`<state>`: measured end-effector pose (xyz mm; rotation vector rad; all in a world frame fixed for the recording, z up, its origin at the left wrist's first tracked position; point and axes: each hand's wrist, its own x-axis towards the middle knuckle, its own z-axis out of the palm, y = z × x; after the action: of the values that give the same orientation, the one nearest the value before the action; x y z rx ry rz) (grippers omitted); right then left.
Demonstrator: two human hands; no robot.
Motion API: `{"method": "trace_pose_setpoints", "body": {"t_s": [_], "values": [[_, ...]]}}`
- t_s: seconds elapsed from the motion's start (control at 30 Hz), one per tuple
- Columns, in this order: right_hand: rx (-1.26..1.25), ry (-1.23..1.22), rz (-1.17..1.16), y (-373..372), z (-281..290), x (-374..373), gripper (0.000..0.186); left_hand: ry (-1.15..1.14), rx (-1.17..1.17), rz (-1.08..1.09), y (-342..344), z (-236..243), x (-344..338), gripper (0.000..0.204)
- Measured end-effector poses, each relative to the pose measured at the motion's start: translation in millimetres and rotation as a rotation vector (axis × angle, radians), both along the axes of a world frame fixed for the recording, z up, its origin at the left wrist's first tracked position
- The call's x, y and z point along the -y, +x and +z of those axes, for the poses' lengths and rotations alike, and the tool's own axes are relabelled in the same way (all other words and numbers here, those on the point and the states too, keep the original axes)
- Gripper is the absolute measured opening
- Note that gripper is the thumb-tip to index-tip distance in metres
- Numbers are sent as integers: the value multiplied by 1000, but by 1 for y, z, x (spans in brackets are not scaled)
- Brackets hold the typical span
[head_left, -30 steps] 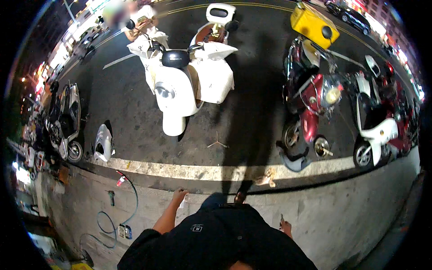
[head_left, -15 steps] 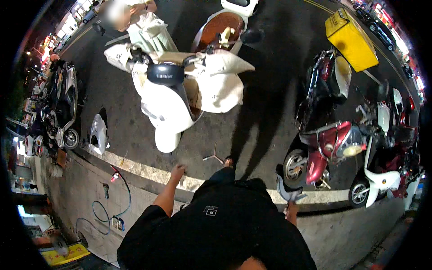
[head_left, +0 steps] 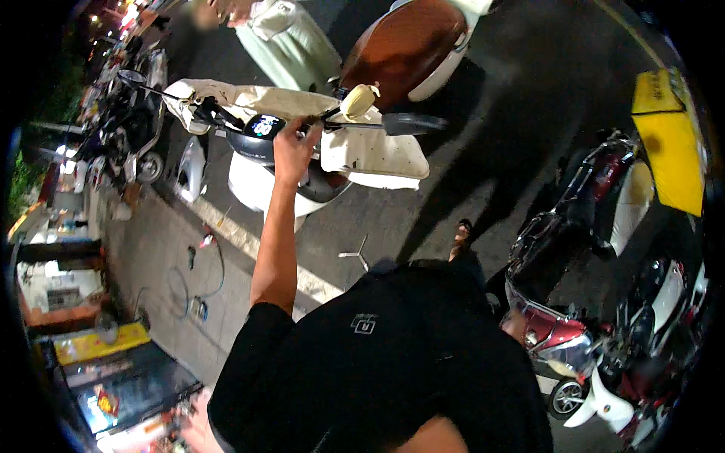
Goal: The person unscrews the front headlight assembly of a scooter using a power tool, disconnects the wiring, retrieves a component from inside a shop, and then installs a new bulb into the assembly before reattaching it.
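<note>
My left hand point(head_left: 297, 142) reaches onto the white scooter point(head_left: 249, 181), its fingers bent round part of the handlebar point(head_left: 328, 119) beside a lit dashboard display point(head_left: 264, 127). Cream cloth covers point(head_left: 374, 160) hang about the handlebar, near a black mirror point(head_left: 411, 124). Beyond is the brown seat point(head_left: 404, 49). My right hand point(head_left: 516, 323) is only partly seen beside my body, near the red scooter point(head_left: 551, 332); its fingers are hidden.
A person in pale clothes point(head_left: 279, 45) is at the top. A yellow delivery box point(head_left: 672, 151) and parked scooters line the right, more scooters point(head_left: 140, 113) the left. A three-armed wrench point(head_left: 359, 253), a grey body panel point(head_left: 192, 170) and a coiled hose point(head_left: 177, 294) lie on the ground.
I have stepped forward to the white scooter and my view has turned. My left hand has risen from beside my body onto the handlebar. My right hand is now mostly hidden.
</note>
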<state>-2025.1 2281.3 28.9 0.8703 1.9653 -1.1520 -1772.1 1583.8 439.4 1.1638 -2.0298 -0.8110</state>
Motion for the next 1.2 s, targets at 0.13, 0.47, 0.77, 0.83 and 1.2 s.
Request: {"method": "trace_pose_setpoints", "body": {"t_s": [0.13,0.47,0.77,0.83,1.2], "values": [[-172,-67,193,-183,159,199,14,-186,400,17,-5,13,4,32],[-364,-483,739,-390,189,466,35,-82,690,-11,-48,34,15,27],[-380,-433,1432,-336,216,630,34,-193,404,638,-65,-4,-12,18],[-339,-414,1632,-325,217,677,38,-121,239,906,-59,-18,-27,20],[-165,-1277,2337,-99,349,823,32,239,-313,1353,-89,-23,-48,29]]}}
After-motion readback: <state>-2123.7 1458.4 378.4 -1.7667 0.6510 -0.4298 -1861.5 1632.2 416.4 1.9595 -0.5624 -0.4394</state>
